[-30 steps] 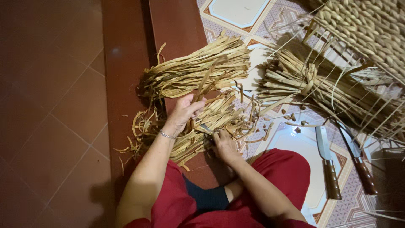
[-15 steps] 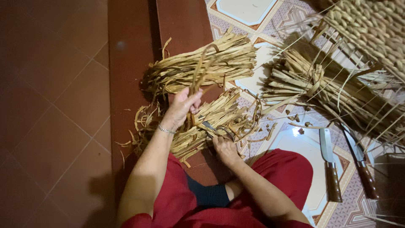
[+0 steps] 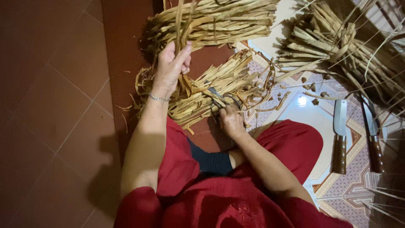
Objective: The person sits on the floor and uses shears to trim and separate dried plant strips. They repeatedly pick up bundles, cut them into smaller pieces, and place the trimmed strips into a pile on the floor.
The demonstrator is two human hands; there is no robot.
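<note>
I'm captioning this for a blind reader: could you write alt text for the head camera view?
Seen from above, a seated person in red lifts a few dried straw strips with the left hand while the right hand holds scissors at a straw bundle on the floor. Two wooden-handled knives lie to the right on patterned tiles.

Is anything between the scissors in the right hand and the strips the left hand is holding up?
Nothing visible does. The left hand grips the strips; the right hand holds scissors against the loose pile just beside them.

Dry tan fibre strips (image 3: 182, 46) are standing upright at upper centre, pinched in a fist. Dark scissors (image 3: 221, 101) are lying angled at frame centre, over a loose strip bundle (image 3: 211, 90) spreading flat across the floor.
</note>
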